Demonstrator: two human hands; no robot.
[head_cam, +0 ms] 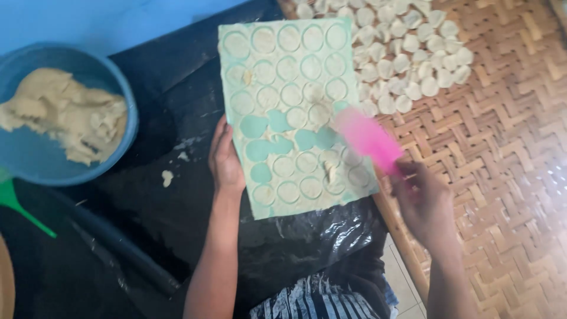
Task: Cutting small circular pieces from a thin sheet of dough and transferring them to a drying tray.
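Striped cloth (319,298) on the lap at the near edge, with crinkled clear plastic (307,239) just above it. Left hand (225,158) laid flat with fingers together on the left edge of the pale green dough sheet (295,112), probably to keep the sheet from sliding on the black mat (177,147). Right hand (425,201) closed around the handle end of a pink spatula (367,139), blurred from motion, its blade over the right side of the sheet, seemingly to lift the cut rounds. Sheet marked all over with rows of circle cuts; several holes (266,139) across the middle, where the darker green underlay shows. Loose cut dough rounds (407,53) spread in one layer on the woven bamboo tray (502,177) at far right, apart enough not to stick. Small dough crumbs (168,177) on the mat left of the left hand. Further left, blue bowl (127,94) with a beige dough lump (65,115), within easy reach. Dark rolling pin (118,242) lying diagonal at near left, and green handle (23,212) below the bowl; impossible to tell which tool it belongs to.
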